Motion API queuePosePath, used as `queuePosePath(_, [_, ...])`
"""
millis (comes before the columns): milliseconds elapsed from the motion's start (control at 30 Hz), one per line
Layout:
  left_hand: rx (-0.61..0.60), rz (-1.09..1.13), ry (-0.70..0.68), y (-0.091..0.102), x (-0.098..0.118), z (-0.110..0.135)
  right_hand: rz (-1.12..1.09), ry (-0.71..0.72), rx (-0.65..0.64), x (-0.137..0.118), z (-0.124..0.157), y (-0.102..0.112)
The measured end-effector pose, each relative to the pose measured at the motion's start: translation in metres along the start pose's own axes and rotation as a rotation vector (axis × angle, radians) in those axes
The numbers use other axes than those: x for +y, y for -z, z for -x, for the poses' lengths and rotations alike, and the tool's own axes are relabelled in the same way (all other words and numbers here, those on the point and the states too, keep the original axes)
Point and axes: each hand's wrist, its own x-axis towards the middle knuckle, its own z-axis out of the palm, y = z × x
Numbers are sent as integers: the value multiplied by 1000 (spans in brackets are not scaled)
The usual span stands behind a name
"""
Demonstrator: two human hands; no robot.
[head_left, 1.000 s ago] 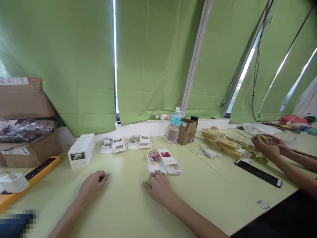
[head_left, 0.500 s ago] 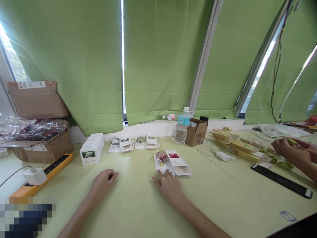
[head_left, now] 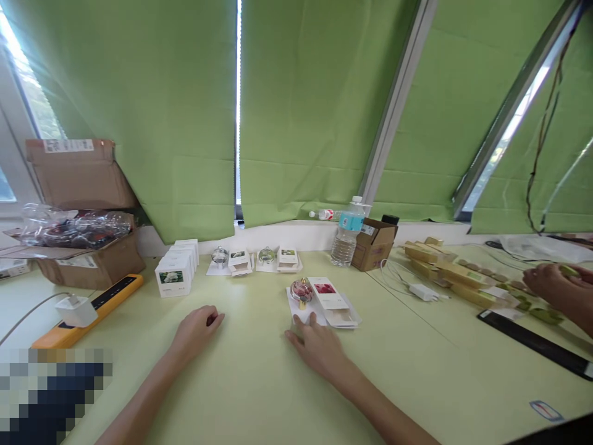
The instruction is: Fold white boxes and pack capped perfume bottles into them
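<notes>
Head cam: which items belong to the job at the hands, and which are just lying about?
In play:
right hand, fingers at the white sheet
glass ornament with gold stem
open white box with red-picture card
left hand, empty, nearby

Lying about:
stacked white boxes
water bottle
cardboard box
orange power strip

Look at that: a slim bare left forearm [head_left: 139, 395], matching right forearm [head_left: 375, 408], narrow left hand [head_left: 197, 334], long-fingered right hand [head_left: 319, 355]!

matt green cloth blinds, smooth pale tabletop [head_left: 259, 395], rough brown cardboard box [head_left: 88, 266].
</notes>
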Motion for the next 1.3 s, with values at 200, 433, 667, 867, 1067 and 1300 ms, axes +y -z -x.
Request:
queuePosePath(200, [6, -3, 3, 1, 1, 1, 13, 29, -23, -18, 11, -1])
queuePosePath(433, [19, 0, 3, 1, 1, 0, -4, 84, -36, -48, 29, -3])
queuePosePath(667, [5, -2, 5, 3, 5, 1, -61, 172, -57, -87, 50, -7])
queuePosePath(867, [7, 5, 22, 4, 7, 2, -89, 257, -116, -115, 61, -2])
queuePosePath(1067, [4, 28, 9, 5, 7, 2, -63, 326, -108, -128, 60, 0])
queuePosePath(1300, [-3, 68, 20, 8, 10, 2, -44, 491, -87, -115, 51, 28])
